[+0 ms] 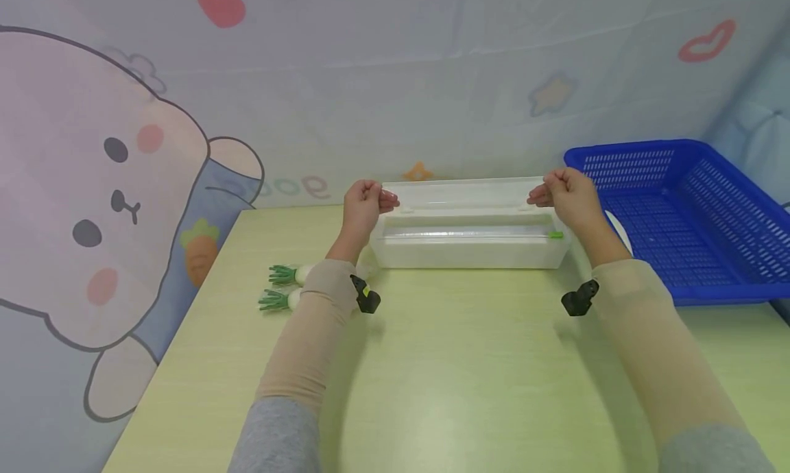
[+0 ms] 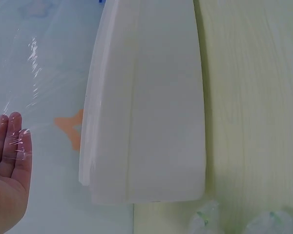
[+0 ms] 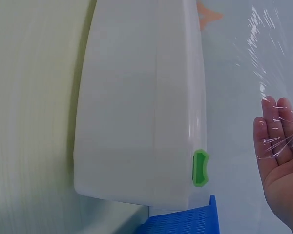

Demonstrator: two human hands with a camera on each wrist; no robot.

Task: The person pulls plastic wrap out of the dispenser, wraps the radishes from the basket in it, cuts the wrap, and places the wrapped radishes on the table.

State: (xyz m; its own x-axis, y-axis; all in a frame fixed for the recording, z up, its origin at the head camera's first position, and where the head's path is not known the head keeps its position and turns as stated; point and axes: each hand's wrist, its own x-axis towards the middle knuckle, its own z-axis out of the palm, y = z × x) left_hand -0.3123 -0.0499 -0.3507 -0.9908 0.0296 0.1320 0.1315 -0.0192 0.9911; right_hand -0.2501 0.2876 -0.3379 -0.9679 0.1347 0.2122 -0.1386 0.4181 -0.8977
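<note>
A white cling film dispenser point(image 1: 469, 256) stands at the back of the table, its lid point(image 1: 469, 192) raised. Inside lies the film roll point(image 1: 463, 231), and a green slide cutter point(image 1: 555, 235) sits at the right end of the front edge. Clear cling film point(image 2: 34, 63) is stretched between both hands above the box. My left hand point(image 1: 363, 209) pinches its left side near the lid's left end. At the right end, my right hand point(image 1: 574, 199) pinches the other side, thumb against fingers, with creases in the film point(image 3: 278, 141) over the fingers.
Two white vegetables with green tops point(image 1: 302, 275), apparently wrapped in clear plastic, lie left of the box, partly behind the left forearm. A blue plastic basket point(image 1: 697, 295) stands at right. Between it and the right forearm shows a white rounded edge point(image 1: 619, 230). A printed cloth hangs behind.
</note>
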